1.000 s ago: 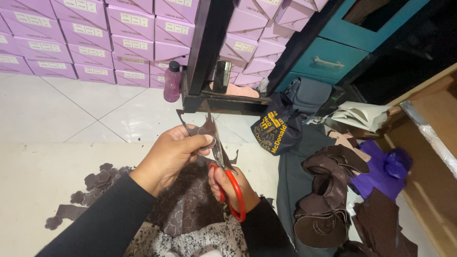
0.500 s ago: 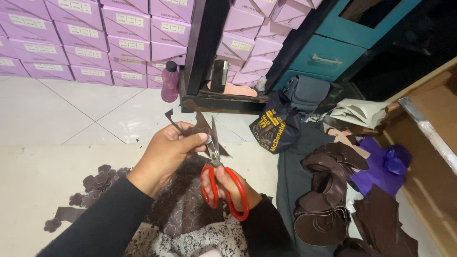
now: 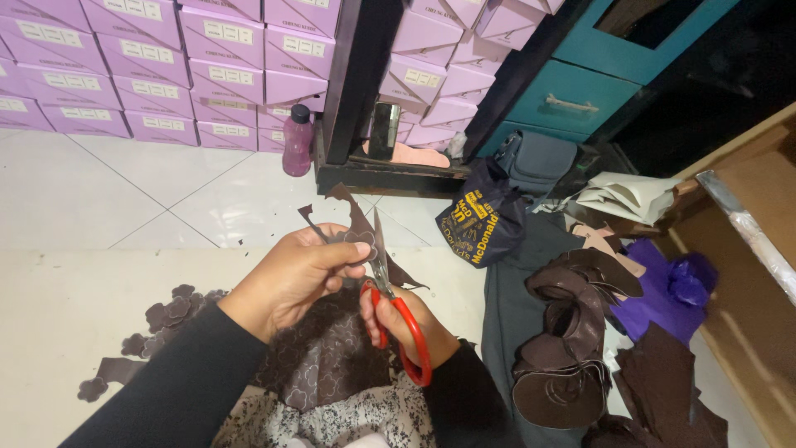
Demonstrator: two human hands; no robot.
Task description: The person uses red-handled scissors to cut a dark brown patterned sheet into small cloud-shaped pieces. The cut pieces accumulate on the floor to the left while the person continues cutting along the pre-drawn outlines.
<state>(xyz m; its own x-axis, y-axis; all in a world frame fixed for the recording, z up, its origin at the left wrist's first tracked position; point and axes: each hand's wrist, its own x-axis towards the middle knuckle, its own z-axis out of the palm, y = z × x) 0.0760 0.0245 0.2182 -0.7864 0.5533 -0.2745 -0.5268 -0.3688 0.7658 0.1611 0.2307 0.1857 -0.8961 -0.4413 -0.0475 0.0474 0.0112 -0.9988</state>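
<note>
My left hand (image 3: 294,278) pinches a thin dark brown leather scrap (image 3: 352,217) with a jagged edge, held up in front of me. My right hand (image 3: 406,319) grips red-handled scissors (image 3: 396,319), whose blades point up and bite into the scrap right beside my left fingers. Below both hands a larger brown sheet stamped with flower shapes (image 3: 327,361) lies over my lap. Both arms wear black sleeves.
Small brown cut-out flowers (image 3: 170,311) lie on the pale mat at left. A pile of brown leather pieces (image 3: 572,348) and purple material (image 3: 663,286) sit at right. Beyond are a dark printed bag (image 3: 481,220), a pink bottle (image 3: 297,141), a black post base (image 3: 373,174) and stacked lilac boxes (image 3: 166,75).
The scissors and scrap have shifted slightly right and lower in view, the blades working further into the leather. My left fingers have turned the scrap a little.
</note>
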